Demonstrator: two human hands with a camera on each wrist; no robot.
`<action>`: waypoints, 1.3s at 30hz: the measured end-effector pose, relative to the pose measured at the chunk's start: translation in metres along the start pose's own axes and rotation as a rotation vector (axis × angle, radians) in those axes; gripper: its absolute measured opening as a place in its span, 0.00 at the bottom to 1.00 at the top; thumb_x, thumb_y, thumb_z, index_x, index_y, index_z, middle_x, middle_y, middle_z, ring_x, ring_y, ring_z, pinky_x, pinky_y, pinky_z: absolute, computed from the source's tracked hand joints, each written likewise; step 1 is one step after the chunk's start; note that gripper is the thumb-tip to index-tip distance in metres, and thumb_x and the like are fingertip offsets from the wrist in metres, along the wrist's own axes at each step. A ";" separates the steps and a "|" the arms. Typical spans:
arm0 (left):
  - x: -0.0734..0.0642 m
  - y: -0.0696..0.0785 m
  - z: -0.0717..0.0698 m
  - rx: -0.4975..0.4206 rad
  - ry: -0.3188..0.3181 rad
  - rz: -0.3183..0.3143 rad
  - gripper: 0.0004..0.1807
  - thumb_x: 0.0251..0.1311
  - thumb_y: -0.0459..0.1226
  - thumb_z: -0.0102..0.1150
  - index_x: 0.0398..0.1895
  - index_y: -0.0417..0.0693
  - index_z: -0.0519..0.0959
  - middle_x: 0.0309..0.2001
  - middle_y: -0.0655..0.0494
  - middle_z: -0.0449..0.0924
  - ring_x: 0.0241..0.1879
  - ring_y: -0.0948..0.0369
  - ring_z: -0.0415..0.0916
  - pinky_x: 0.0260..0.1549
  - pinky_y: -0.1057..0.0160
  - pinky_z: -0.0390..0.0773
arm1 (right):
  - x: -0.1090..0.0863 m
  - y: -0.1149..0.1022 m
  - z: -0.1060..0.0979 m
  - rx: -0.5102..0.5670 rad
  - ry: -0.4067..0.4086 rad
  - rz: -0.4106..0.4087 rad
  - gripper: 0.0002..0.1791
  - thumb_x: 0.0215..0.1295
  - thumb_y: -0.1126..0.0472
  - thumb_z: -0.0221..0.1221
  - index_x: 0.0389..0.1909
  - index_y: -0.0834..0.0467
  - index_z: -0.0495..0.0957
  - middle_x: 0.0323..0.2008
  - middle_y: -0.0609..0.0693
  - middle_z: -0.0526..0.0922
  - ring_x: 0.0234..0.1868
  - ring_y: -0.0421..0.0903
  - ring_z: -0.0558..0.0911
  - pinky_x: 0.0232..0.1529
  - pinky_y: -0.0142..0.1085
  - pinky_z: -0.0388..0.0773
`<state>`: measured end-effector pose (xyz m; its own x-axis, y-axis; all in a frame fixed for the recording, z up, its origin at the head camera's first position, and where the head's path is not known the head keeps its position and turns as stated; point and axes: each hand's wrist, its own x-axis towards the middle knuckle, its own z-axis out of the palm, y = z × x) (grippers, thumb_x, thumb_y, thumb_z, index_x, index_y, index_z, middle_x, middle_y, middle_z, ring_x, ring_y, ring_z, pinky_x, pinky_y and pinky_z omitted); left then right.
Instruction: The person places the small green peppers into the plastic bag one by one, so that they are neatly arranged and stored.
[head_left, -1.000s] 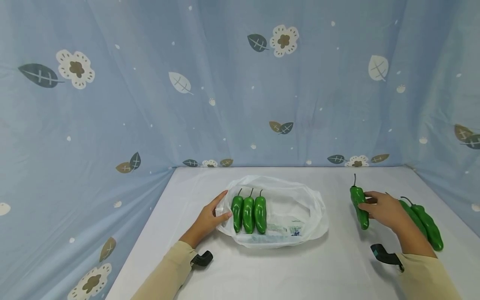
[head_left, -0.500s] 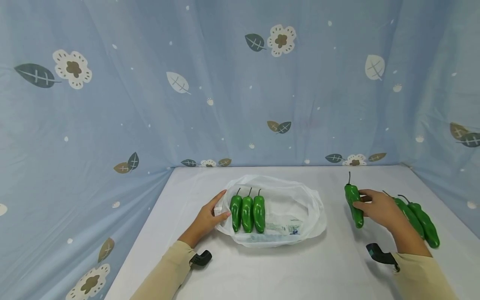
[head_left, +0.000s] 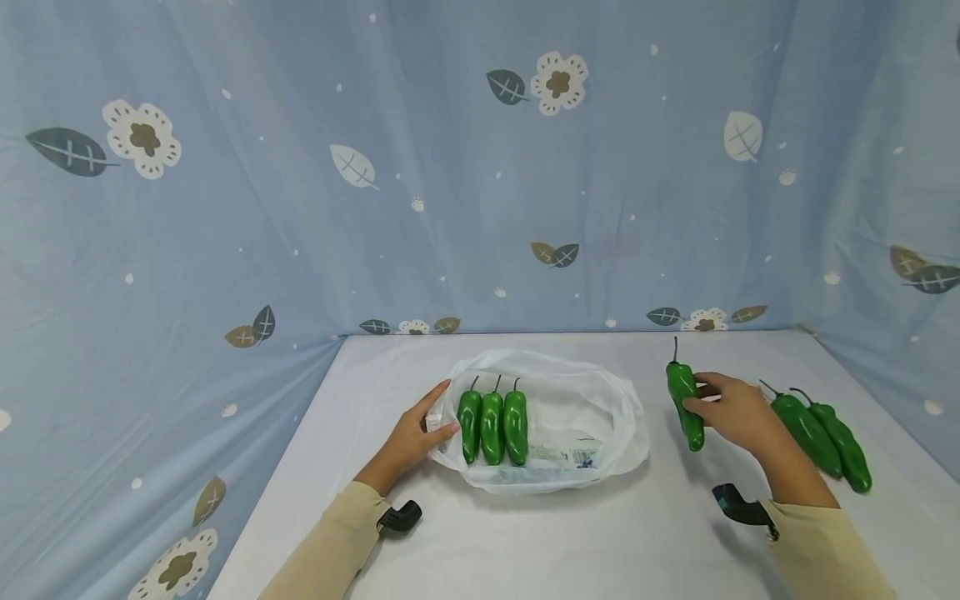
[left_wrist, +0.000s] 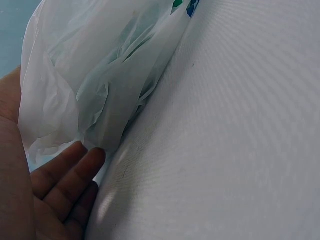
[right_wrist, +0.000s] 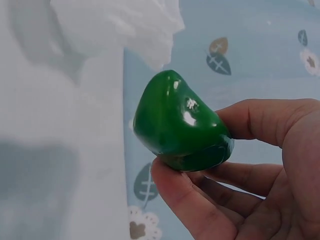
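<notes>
My right hand (head_left: 738,412) pinches a green chili pepper (head_left: 680,387) above the table, stem pointing up and away. In the right wrist view, the thumb and fingers press the pepper (right_wrist: 172,117) from both sides. A white plastic bag (head_left: 633,437) lies with its mouth spread wide. Three green peppers (head_left: 492,427) stand side by side in its left part, stems up. At the bag's left rim, my left hand (head_left: 405,437) holds the plastic, thumb on the inside. The left wrist view shows its fingers (left_wrist: 70,185) against the outside of the bag (left_wrist: 55,85).
Two more green peppers (head_left: 806,433) lie next to each other on the white table (head_left: 562,550), right of my right hand. A blue patterned cloth (head_left: 450,167) hangs behind the table and along its sides. Each wrist carries a black camera mount (head_left: 401,517).
My right hand has moved left with the pepper, away from the two on the table and closer to the bag. The left hand stays at the bag's rim.
</notes>
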<state>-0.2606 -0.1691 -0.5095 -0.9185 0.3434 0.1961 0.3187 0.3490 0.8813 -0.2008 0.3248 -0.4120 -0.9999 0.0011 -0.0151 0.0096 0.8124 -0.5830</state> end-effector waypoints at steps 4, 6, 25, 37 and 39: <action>0.000 -0.001 0.000 0.002 0.000 0.003 0.42 0.59 0.46 0.68 0.75 0.70 0.59 0.72 0.52 0.58 0.67 0.50 0.63 0.59 0.46 0.68 | 0.000 -0.008 0.005 -0.002 0.005 -0.003 0.36 0.68 0.53 0.58 0.65 0.76 0.61 0.54 0.74 0.73 0.45 0.64 0.82 0.38 0.53 0.80; 0.000 -0.001 0.000 0.010 0.000 0.009 0.42 0.59 0.47 0.68 0.75 0.71 0.58 0.72 0.51 0.59 0.67 0.50 0.63 0.59 0.46 0.67 | 0.000 -0.011 0.006 -0.009 0.008 -0.008 0.36 0.68 0.53 0.58 0.65 0.76 0.62 0.54 0.73 0.74 0.47 0.66 0.80 0.38 0.54 0.80; 0.004 -0.003 -0.001 0.009 -0.040 -0.025 0.43 0.62 0.42 0.66 0.77 0.62 0.54 0.74 0.51 0.54 0.69 0.50 0.58 0.62 0.47 0.64 | 0.000 -0.052 0.024 0.052 -0.013 -0.077 0.32 0.67 0.56 0.59 0.65 0.72 0.65 0.52 0.69 0.77 0.50 0.65 0.79 0.41 0.50 0.81; 0.002 -0.004 0.000 0.043 0.006 0.026 0.42 0.59 0.49 0.67 0.74 0.74 0.58 0.72 0.54 0.59 0.68 0.51 0.60 0.62 0.43 0.63 | 0.009 -0.073 0.044 0.056 -0.056 -0.122 0.30 0.66 0.55 0.60 0.64 0.68 0.68 0.49 0.63 0.80 0.48 0.60 0.81 0.41 0.49 0.81; 0.001 -0.004 0.000 0.047 0.010 0.029 0.42 0.58 0.49 0.68 0.74 0.73 0.58 0.72 0.54 0.59 0.69 0.50 0.59 0.62 0.43 0.62 | 0.009 -0.075 0.046 0.065 -0.054 -0.126 0.30 0.66 0.56 0.60 0.64 0.68 0.69 0.49 0.63 0.80 0.48 0.60 0.81 0.41 0.48 0.81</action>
<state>-0.2632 -0.1697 -0.5131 -0.9110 0.3454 0.2255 0.3554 0.3798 0.8541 -0.2104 0.2371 -0.4062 -0.9911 -0.1318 0.0190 -0.1138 0.7647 -0.6342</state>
